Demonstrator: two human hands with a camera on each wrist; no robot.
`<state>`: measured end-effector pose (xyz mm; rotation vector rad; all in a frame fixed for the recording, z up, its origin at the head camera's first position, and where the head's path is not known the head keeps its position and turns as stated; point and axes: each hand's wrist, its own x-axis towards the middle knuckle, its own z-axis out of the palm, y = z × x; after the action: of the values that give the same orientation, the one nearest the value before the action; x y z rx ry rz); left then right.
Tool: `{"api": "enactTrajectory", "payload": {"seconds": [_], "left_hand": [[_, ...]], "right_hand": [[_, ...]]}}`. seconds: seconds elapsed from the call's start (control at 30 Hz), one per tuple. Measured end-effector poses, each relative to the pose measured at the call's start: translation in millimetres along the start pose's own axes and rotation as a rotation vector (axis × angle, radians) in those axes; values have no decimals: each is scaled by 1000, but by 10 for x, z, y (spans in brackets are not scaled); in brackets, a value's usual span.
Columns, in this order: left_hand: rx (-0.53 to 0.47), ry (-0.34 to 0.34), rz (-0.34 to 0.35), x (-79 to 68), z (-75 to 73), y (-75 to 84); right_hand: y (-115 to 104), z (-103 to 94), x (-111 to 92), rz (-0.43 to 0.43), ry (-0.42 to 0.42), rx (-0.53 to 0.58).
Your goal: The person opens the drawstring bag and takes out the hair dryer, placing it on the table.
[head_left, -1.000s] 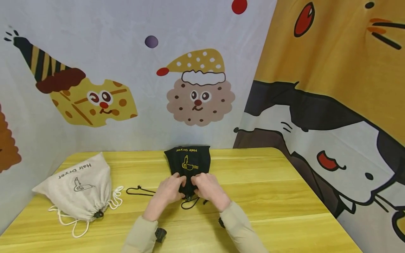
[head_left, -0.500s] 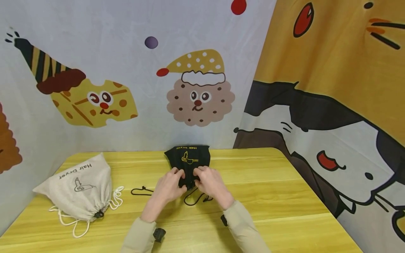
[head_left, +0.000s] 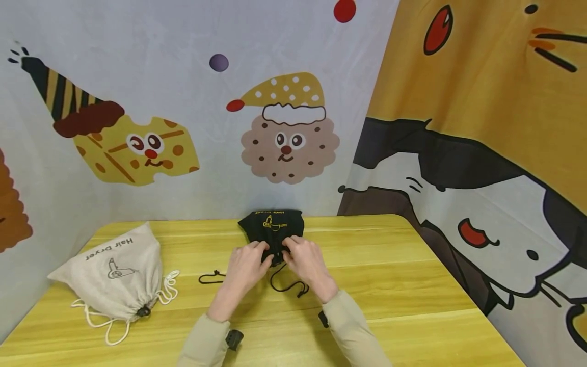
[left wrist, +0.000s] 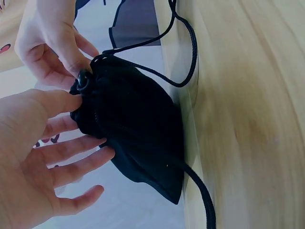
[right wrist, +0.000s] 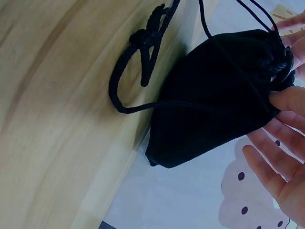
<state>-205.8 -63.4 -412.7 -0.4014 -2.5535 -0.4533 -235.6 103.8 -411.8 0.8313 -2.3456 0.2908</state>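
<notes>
A black drawstring bag [head_left: 272, 232] with a yellow hair dryer print stands at the table's far edge, its gathered mouth towards me. My left hand [head_left: 245, 265] pinches one side of that mouth between thumb and fingers. On the other side, my right hand [head_left: 306, 260] pinches the cloth in the same way. In the left wrist view, a black cord stopper [left wrist: 85, 82] sits at the gathered mouth between the hands. A knotted black cord [right wrist: 145, 40] hangs from the bag in the right wrist view. What is inside the bag is hidden.
To the left lies a cream drawstring bag [head_left: 116, 270] printed "Hair Dryer", with white cords [head_left: 169, 285] and a black stopper [head_left: 143, 310]. Both stand on a yellow wood-grain table [head_left: 403, 316]. A cartoon-printed cloth backdrop [head_left: 206, 193] rises right behind the table.
Both hands have moved slightly away from me, raising the black bag's mouth. Its printed face now looks shorter and leans back. The loose black cords have shifted with it. The cream bag stays put.
</notes>
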Motion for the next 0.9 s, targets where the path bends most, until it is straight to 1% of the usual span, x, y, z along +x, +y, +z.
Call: {"api": "enactTrajectory", "payload": {"seconds": [0.13,0.3,0.4,0.7,0.9], "left_hand": [[30,9,19,-2,2,-9],[92,80,65,-6,21,-28],[118,120,82,-9,29,-31],[167,184,69,3,55,-40],[159,194,57,-6,52,-61]], "right_hand": [[-5,12,5,-2,5,-21],[-13,25,16,2,24,-25],[-22,29,23,13,33,-26],[-50,34,24,51,27,-24],[-46,27,25,56,43,-11]]}}
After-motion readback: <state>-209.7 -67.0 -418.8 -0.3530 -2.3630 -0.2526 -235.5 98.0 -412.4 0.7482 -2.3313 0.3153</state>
